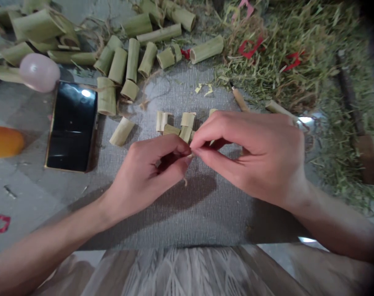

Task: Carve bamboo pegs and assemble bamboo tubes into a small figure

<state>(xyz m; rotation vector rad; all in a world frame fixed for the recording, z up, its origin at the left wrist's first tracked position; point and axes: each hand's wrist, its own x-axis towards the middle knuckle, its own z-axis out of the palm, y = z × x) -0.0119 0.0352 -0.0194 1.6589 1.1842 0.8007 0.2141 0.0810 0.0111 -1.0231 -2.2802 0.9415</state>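
Thin, tan, curled string (185, 181) points toward the wearer (187, 271), mostly hidden. Left hand (152, 166) and right hand (254, 158) pinch it.

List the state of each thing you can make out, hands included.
Left hand, pinched on a thin strand
Right hand, pinched closed at the left hand
Thin strand, loose end showing
Smartphone, face up, screen dark
Bamboo tubes, cut short, loose
Split bamboo pieces, grouped beyond the hands
Wood-handled carving tool, unheld
Green shavings, loosely heaped
Red paper cutouts, scattered
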